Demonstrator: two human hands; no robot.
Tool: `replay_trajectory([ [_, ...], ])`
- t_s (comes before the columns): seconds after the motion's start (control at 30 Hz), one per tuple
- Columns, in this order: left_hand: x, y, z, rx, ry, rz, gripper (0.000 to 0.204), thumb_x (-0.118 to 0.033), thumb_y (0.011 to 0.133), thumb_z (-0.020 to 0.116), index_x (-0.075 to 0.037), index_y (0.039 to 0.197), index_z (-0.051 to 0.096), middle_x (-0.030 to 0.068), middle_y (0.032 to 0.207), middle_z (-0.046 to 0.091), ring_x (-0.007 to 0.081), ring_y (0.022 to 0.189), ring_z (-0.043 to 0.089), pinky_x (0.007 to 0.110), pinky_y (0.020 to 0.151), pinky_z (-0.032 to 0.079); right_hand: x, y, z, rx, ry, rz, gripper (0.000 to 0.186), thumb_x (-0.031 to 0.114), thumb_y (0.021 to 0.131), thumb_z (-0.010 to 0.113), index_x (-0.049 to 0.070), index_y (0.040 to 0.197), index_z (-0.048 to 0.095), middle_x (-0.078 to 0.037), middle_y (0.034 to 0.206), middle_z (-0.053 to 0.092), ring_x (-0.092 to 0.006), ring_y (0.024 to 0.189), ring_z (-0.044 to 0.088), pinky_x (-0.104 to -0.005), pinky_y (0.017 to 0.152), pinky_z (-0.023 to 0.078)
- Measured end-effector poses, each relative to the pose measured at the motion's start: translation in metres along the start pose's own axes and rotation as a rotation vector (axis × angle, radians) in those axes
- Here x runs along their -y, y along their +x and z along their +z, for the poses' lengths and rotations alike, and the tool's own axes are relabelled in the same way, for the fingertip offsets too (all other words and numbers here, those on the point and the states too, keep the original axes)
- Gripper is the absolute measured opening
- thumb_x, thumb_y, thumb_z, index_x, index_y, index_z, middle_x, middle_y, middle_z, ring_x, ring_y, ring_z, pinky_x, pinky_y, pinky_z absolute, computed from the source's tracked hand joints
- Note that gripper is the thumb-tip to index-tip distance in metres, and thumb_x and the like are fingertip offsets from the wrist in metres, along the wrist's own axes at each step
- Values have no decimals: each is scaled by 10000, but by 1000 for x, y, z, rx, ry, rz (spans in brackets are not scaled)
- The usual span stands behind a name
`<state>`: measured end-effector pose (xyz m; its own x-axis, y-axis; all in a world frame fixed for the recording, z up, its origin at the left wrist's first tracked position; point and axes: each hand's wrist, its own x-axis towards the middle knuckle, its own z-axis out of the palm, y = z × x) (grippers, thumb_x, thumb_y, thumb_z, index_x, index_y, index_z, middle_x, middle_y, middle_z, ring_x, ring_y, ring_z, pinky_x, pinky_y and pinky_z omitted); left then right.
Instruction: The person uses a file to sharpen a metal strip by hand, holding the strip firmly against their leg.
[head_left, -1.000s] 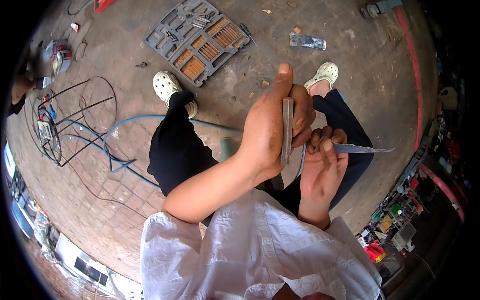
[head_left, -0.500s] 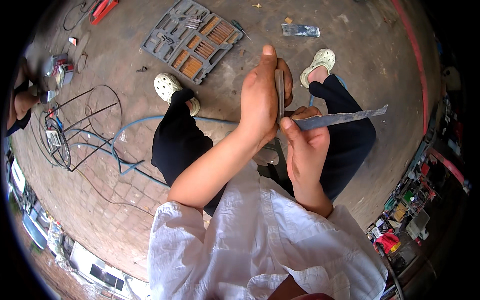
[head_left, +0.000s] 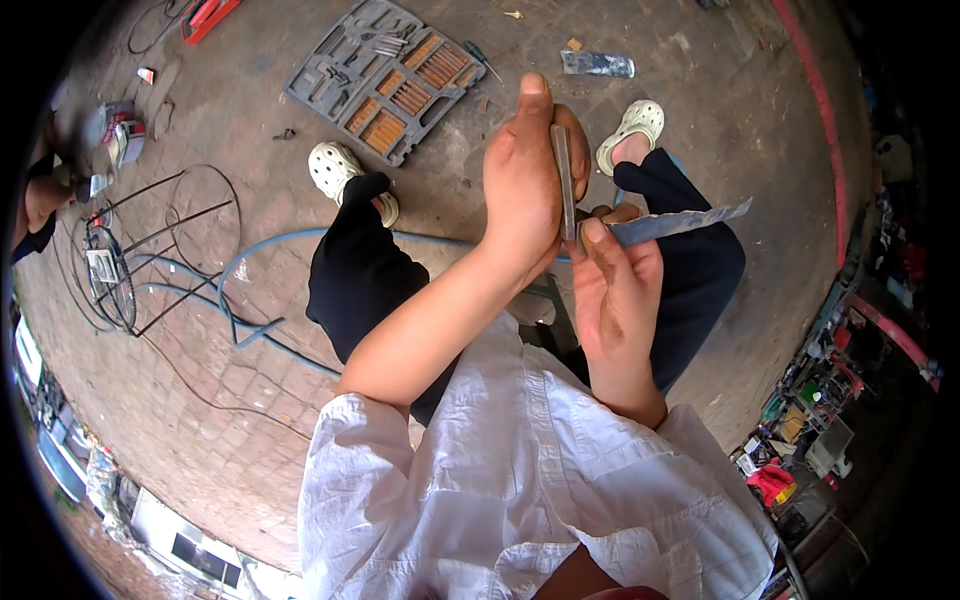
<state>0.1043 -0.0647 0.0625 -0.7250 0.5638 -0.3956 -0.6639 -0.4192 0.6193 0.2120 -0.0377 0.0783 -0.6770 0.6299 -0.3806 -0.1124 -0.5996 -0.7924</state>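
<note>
My left hand (head_left: 520, 180) is closed round a narrow, flat metal bar (head_left: 566, 190). Its thumb points up and away from me, and the bar stands along the inside of the palm. Close on its right, my right hand (head_left: 618, 285) pinches a torn, dark grey strip of sandpaper (head_left: 680, 222) between thumb and fingers. The strip's free end sticks out to the right over my right knee. Near the bar's lower end the pinched end of the strip comes close to it; whether they touch I cannot tell.
On the ground ahead lies an open grey tool case (head_left: 385, 80) with several brown bits, a screwdriver (head_left: 482, 60) beside it. A dark sheet (head_left: 598, 64) lies further right. To the left are a blue hose (head_left: 285, 236), a wire frame (head_left: 165, 250) and another person's leg (head_left: 42, 200).
The right hand and the sandpaper strip have shifted a little to the left, and the strip's free end is higher. The left hand's thumb has risen slightly; both grips stay the same.
</note>
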Motion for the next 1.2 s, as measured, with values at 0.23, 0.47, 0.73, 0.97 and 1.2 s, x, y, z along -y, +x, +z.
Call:
replay_trajectory([
  [0.23,-8,-1,-6,-23,-77,74,561,-463,980,354,-128,531,327,-1,459,306,118,399,286,269,398,230,-5,-8,21,-47,-198,-148,177,-58,807,658,28,862,513,-12,799,522,-74,760,490,-214,698,397],
  [0.47,-18,-10,-11,22,-153,40,541,-464,966,403,-136,544,323,-16,466,304,96,401,274,263,386,213,-19,-18,30,-18,-335,-348,159,-60,817,645,13,860,510,-11,820,510,-61,761,485,-191,696,390],
  [0.73,-25,-19,-14,-3,-212,-28,550,-470,960,414,-144,533,295,-33,477,269,86,408,254,246,391,199,-22,-21,45,-64,-493,-412,193,-85,826,619,33,835,465,-7,805,463,-80,793,437,-220,762,371],
  [0.97,-31,-24,-14,-17,-204,-44,538,-463,957,423,-146,541,302,-37,488,267,86,425,266,248,403,211,-23,-18,48,-42,-519,-447,195,-80,818,632,34,815,473,-13,811,480,-70,757,447,-207,718,376],
  [1.2,-24,-26,-15,-11,-210,-34,517,-453,952,447,-140,563,313,-34,516,275,86,441,266,255,412,215,-20,-13,58,-44,-460,-426,209,-98,819,616,47,810,465,-9,795,470,-60,742,441,-198,704,372],
])
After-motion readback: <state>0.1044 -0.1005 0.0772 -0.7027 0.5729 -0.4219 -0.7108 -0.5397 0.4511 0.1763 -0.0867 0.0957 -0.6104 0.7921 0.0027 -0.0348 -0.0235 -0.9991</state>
